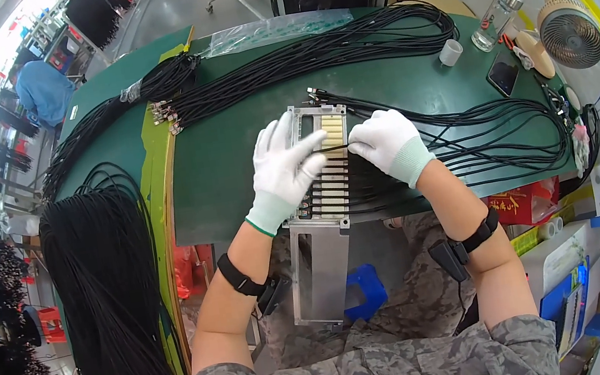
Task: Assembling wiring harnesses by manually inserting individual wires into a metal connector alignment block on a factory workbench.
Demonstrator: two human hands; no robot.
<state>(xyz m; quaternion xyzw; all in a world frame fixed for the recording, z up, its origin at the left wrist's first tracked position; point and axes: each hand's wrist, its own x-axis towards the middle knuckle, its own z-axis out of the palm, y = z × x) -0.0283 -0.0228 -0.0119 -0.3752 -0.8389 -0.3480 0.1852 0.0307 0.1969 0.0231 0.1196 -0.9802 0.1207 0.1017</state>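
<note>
A metal fixture (332, 217) with a row of pale yellow slots lies over the front edge of the green table. My left hand (277, 164), in a white glove, rests along the fixture's left side with fingers apart; its index finger and thumb reach over the slots. At the fixture's right edge my right hand (386, 140), gloved too, pinches a thin black cable (337, 148) that lies across the slots. Several black cables run right from the lower slots. Loose cables (490, 112) lie in long loops beside my right hand, their connector ends behind the fixture.
Bundles of black cable (311, 54) lie along the table's (241, 107) back; a thick bundle (106, 294) hangs at the left. At the right are a phone (503, 73), a glass bottle (496, 18), a white cup (450, 52) and a fan (569, 31). A person (43, 88) sits far left.
</note>
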